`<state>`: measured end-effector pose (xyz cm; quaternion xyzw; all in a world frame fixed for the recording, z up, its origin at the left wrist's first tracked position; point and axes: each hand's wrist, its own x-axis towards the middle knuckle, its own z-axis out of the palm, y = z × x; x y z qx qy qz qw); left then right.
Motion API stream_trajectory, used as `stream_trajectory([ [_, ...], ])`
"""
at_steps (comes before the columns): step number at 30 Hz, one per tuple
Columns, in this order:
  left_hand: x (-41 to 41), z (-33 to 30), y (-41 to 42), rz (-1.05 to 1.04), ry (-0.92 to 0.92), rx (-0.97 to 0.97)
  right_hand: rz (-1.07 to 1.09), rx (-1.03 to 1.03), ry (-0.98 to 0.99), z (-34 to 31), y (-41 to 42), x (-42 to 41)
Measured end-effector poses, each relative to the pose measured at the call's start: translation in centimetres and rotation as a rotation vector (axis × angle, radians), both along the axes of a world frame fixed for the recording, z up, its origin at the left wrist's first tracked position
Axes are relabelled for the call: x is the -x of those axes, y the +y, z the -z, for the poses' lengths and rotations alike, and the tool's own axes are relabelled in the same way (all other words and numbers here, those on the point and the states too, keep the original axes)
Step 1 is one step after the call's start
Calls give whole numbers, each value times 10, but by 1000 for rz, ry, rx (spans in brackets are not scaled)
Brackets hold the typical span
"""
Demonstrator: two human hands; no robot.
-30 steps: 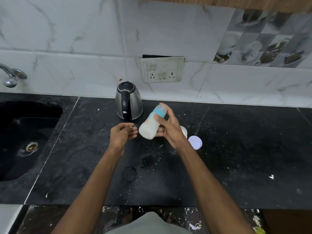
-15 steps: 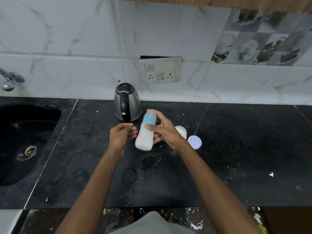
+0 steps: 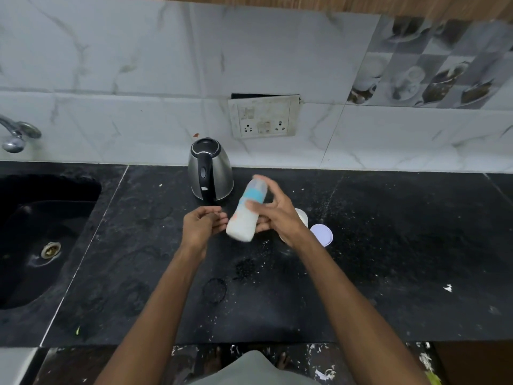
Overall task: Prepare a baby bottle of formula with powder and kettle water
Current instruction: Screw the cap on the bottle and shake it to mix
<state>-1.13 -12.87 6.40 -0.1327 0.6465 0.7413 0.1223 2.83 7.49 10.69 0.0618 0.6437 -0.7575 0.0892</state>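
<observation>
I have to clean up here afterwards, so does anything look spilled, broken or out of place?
Yes. White specks, probably powder, are scattered over the black counter, thickest in front of the open tub and its loose lid. The socket plate sits crooked, with a dark gap above it. The bottle shows no leak.

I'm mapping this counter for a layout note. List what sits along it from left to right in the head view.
Sink → kettle → left hand → baby bottle held tilted in the right hand → round white lid. A small white container is mostly hidden behind the right hand, so its place is left out.
</observation>
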Motion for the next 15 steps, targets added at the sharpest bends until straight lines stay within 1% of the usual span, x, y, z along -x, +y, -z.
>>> stream_trajectory([
  [1, -1, 0, 1, 2, 1, 1, 47, 51, -11, -2, 2, 1],
  [2, -2, 1, 2, 9, 2, 7, 48, 74, -12, -4, 3, 2],
  [4, -3, 1, 4, 28, 2, 17, -24, -3, 6, -5, 3, 1],
  [5, -3, 2, 4, 30, -1, 15, -26, -14, 20, -4, 4, 1],
  [7, -2, 3, 5, 23, -12, 7, 65, 52, -3, -4, 6, 1],
  [8, -2, 3, 6, 26, -12, 8, 48, 76, -7, -5, 6, 1],
  [11, -2, 1, 7, 41, -4, 25, -112, -51, 6, -7, 1, 0],
  [13, -1, 0, 10, 34, -5, 33, -36, -6, -11, -8, 3, 1],
  [15, -1, 1, 11, 45, 0, 40, -43, 6, -12, -14, 4, 5],
])
